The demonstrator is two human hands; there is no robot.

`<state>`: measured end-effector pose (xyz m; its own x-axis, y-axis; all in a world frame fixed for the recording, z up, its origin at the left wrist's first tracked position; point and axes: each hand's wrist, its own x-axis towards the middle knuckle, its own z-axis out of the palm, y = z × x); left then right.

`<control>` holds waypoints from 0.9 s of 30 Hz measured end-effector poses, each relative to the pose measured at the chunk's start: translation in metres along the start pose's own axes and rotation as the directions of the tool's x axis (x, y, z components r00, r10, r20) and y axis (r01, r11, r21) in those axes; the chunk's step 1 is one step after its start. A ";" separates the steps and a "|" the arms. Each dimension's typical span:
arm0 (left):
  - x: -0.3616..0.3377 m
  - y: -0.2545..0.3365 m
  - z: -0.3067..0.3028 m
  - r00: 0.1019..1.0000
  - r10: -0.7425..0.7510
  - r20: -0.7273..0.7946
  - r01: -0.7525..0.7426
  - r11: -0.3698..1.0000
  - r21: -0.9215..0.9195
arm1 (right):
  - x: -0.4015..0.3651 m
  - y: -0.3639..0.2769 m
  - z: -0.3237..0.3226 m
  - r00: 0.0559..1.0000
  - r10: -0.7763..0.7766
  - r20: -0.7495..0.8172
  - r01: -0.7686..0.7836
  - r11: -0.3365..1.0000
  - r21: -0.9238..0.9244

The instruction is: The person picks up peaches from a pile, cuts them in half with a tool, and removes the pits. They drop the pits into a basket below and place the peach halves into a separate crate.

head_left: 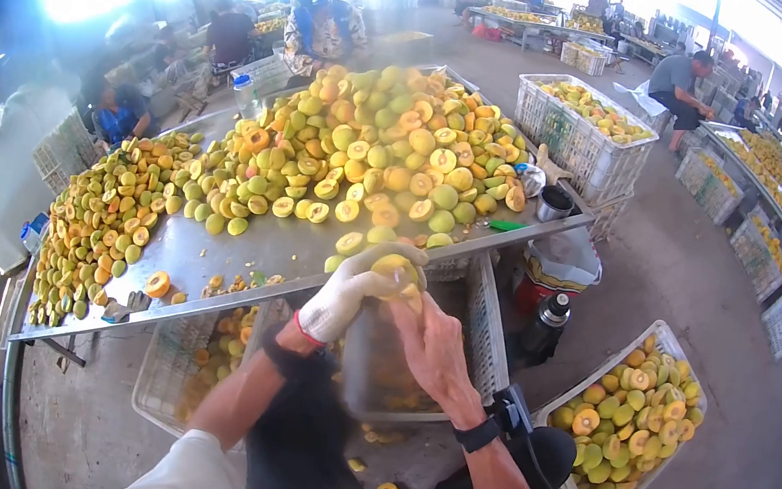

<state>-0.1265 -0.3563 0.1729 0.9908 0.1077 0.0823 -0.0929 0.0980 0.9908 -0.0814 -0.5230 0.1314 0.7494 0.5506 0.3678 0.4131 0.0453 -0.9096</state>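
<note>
My left hand, in a white knitted glove with a red cuff edge, is closed around a yellow peach whose cut face shows. Against the lower right of that peach is my right hand, bare, with its fingers bent together. Whether a small tool sits in those fingers is hidden. Both hands are just off the front edge of a metal table, above a plastic crate. On the table lies a large heap of halved and whole peaches, green-yellow outside and orange-yellow inside.
A crate of peach halves stands on the floor at right, beside a black thermos. A metal cup and green-handled object lie near the table's right end. Stacked crates and several people are beyond.
</note>
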 end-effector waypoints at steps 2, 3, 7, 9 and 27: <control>0.003 -0.009 0.008 0.999 0.024 -0.027 -0.027 0.995 -0.100 | 0.000 0.007 -0.003 0.999 -0.025 -0.029 0.022 0.995 -0.102; 0.004 -0.013 0.017 0.997 0.053 -0.055 -0.060 0.987 -0.146 | 0.000 0.011 -0.004 0.999 -0.036 -0.040 0.030 0.988 -0.152; 0.017 -0.050 0.028 0.946 0.224 -0.233 -0.231 0.973 -0.001 | -0.004 0.029 0.003 0.996 0.002 -0.090 -0.025 0.968 -0.249; 0.018 -0.060 0.028 0.915 0.224 -0.335 -0.211 0.975 0.076 | -0.005 0.041 0.013 0.995 0.025 -0.096 -0.048 0.970 -0.238; 0.009 -0.067 -0.011 0.971 0.092 -0.222 -0.157 0.944 -0.292 | -0.011 0.033 0.030 0.689 0.328 0.646 -0.696 0.551 0.461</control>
<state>-0.1120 -0.3510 0.1062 0.9312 0.3334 0.1475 -0.2716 0.3645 0.8907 -0.0908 -0.5026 0.0916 0.3173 0.9329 -0.1704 -0.5326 0.0266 -0.8460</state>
